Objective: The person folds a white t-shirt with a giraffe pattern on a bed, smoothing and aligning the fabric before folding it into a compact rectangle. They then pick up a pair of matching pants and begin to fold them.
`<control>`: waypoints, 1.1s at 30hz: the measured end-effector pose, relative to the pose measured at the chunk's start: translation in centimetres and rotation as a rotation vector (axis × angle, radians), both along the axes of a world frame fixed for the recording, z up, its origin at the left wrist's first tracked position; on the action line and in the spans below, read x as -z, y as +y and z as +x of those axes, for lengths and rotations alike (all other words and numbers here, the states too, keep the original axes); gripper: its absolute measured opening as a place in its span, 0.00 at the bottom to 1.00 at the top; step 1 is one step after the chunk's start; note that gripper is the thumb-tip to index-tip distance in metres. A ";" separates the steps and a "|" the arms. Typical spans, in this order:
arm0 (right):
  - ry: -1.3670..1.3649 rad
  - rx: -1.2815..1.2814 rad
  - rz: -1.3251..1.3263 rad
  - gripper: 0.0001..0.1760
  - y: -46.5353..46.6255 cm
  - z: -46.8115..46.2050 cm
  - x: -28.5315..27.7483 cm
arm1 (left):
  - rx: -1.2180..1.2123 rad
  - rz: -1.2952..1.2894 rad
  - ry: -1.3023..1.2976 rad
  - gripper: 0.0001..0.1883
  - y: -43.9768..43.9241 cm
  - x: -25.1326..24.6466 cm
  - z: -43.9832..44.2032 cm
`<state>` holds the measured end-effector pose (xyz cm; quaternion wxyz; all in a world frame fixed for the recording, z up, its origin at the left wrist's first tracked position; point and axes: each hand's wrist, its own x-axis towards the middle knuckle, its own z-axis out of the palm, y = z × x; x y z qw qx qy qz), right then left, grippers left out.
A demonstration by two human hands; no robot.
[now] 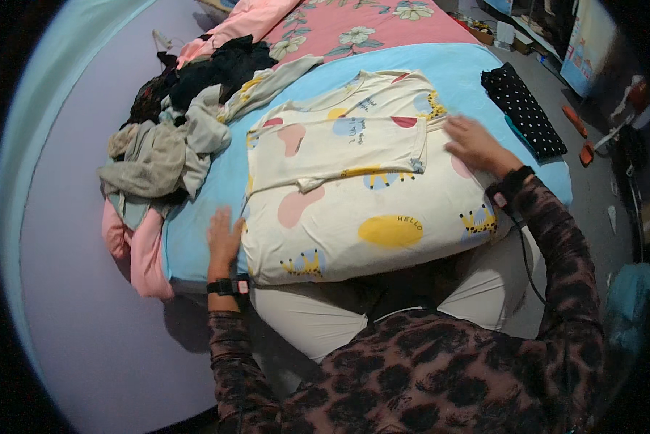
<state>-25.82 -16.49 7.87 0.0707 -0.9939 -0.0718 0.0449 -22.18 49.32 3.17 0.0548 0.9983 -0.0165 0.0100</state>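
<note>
A cream long-sleeved top point(330, 206), printed with giraffes and coloured blobs, lies spread on the light blue bed cover. Its neckline points away from me. Across its middle lies a folded sleeve point(379, 144), with the cuff towards the right. My left hand point(225, 236) is flat beside the top's lower left edge, holding nothing. At the upper right edge, near the cuff, my right hand point(477, 142) has its fingers spread; it looks slightly blurred. Whether that palm touches the fabric, I cannot tell. The top's lower edge reaches the bed's front, above my lap.
A heap of grey and black clothes point(159, 152) sits left on the blue cover point(194, 244). Pink cloth point(148, 260) hangs over the bed's edge. On the right lies a folded black polka-dot garment point(523, 111). Beyond is a pink floral sheet point(352, 24); a lilac wall point(86, 217) borders the left.
</note>
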 end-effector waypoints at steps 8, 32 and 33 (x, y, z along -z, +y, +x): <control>-0.154 0.491 0.661 0.23 -6.9 -8.5 -0.1 | -0.287 -0.544 -0.291 0.15 6.6 1.2 -10.0; 0.066 0.516 1.755 0.25 -0.1 -23.0 3.3 | -0.216 -1.558 0.206 0.24 -2.8 1.2 -21.6; 0.113 0.565 1.671 0.26 0.2 -23.1 3.8 | -0.165 -1.506 0.289 0.28 -2.7 1.2 -21.9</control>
